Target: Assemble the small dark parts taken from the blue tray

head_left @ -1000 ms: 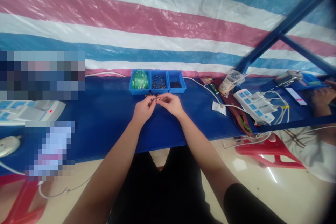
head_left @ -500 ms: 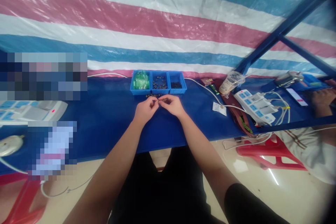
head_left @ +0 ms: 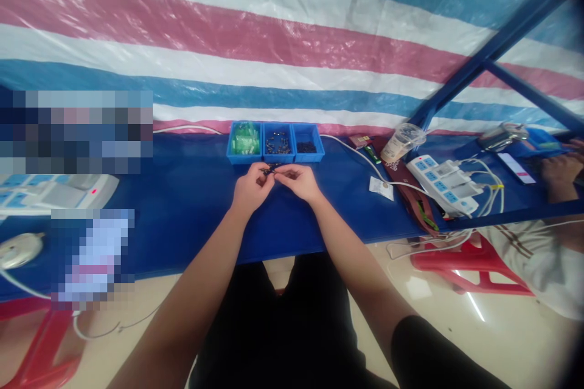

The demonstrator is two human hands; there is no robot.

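Note:
My left hand (head_left: 250, 187) and my right hand (head_left: 297, 181) meet over the blue table (head_left: 182, 206), fingertips pinched together on a tiny dark part (head_left: 271, 169) that is too small to name. Just beyond them stand three joined blue bins: the left bin (head_left: 243, 141) holds green pieces, the middle bin (head_left: 278, 143) small metal parts, the right bin (head_left: 307, 146) dark bits. A few loose small parts lie on the table in front of the bins.
A white power strip (head_left: 440, 183) with plugged cables sits at the right, beside a plastic cup (head_left: 401, 141) and a white packet (head_left: 381, 188). Another person's hand (head_left: 559, 173) works at far right. A second power strip (head_left: 55, 189) lies at left. Red stools stand below.
Both hands have shifted slightly toward the bins, and the pinched fingertips have turned a little around the small part. Everything else stays put.

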